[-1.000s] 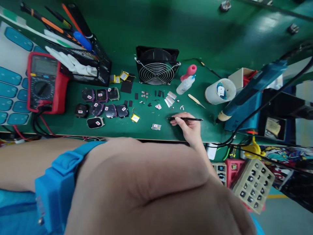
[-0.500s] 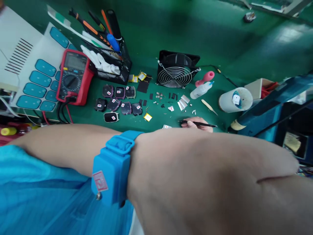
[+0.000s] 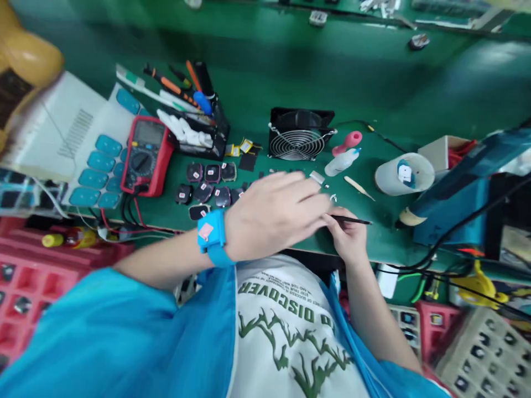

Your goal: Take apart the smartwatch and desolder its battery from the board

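My left hand [image 3: 276, 215], with a blue strap [image 3: 211, 235] around the wrist, hovers over the front of the green bench, back upward. Its slightly blurred fingers stretch toward the right hand; the fingertips and palm are hidden. My right hand [image 3: 350, 235] is closed around slim black tweezers [image 3: 352, 220], whose left end lies behind the left hand. Several dark watch cases [image 3: 203, 192] with small labels lie in rows left of my left hand. Small yellow battery cells [image 3: 245, 146] lie behind them. The left hand covers some small parts on the bench.
A black fan [image 3: 301, 135] stands at the back. Near it are a white bottle [image 3: 342, 162], a pink blower [image 3: 347, 142] and a white cup [image 3: 404, 174]. A red multimeter [image 3: 145, 155] and tool holder [image 3: 222, 124] stand left. A blue lamp-like arm [image 3: 468, 174] crosses the right.
My left hand and forearm have come down from close in front of the camera to the bench beside my right hand. The right hand still holds the tweezers. The view has shifted, showing more of my body.
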